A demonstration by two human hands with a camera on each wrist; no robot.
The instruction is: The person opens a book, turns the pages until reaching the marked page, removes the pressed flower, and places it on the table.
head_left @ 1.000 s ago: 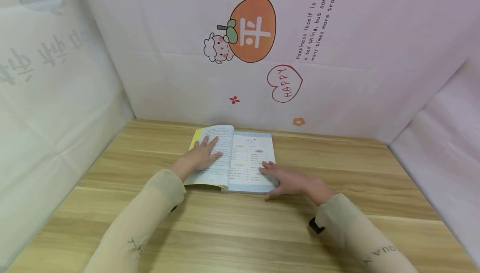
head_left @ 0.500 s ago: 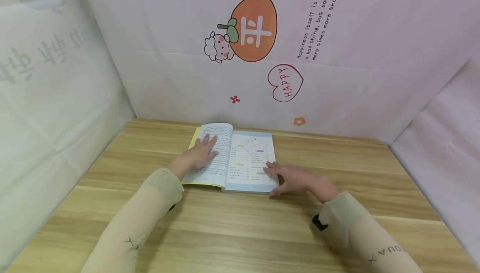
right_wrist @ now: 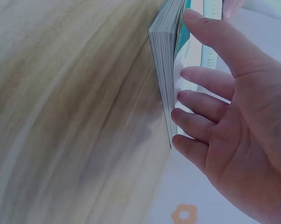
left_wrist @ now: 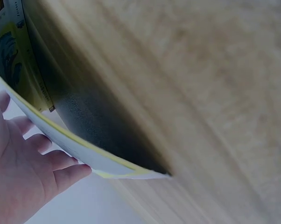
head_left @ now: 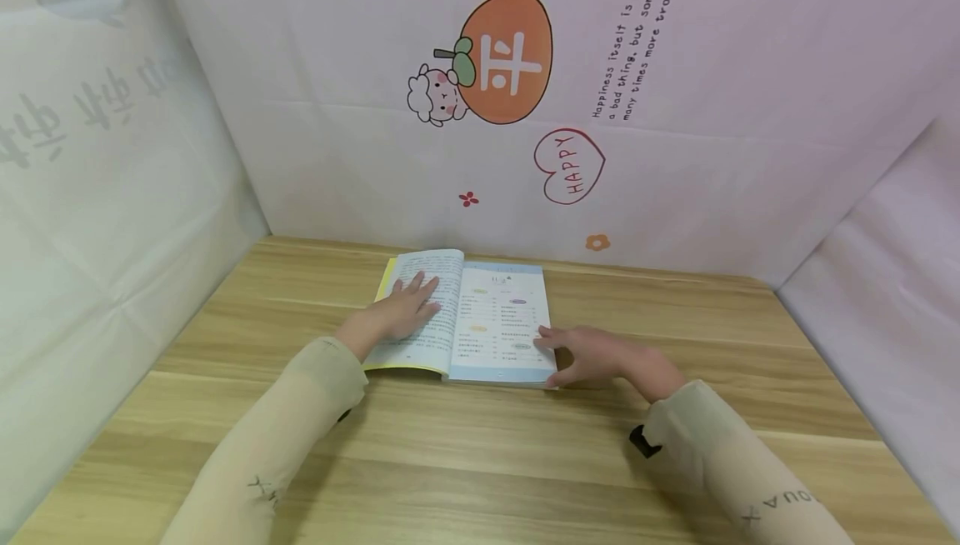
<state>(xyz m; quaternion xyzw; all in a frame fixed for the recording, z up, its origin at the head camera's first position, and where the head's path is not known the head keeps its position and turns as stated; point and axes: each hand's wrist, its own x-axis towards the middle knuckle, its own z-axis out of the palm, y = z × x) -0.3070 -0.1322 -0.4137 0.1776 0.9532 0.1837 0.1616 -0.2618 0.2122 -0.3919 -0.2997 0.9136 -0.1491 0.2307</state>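
An open book [head_left: 491, 341] with a yellow-edged cover lies on the table near the back wall. On its left page of dense text, my left hand [head_left: 396, 313] rests with spread fingers. That page side bows up off the table, and its yellow cover edge [left_wrist: 80, 140] shows in the left wrist view. At the right page, a contents-like list, my right hand [head_left: 592, 353] touches the outer edge with its fingertips, thumb near the lower corner. In the right wrist view its fingers lie lightly bent along the thick page block [right_wrist: 164, 60].
The wooden table [head_left: 480, 462] runs up to a white printed cloth [head_left: 360, 170] at the back. More white cloth hangs on the left and right sides. A dark band [head_left: 643, 441] sits at the right sleeve cuff.
My right hand has slid right, off the page's text to the book's outer edge. My left hand stays on the left page, with little shift.
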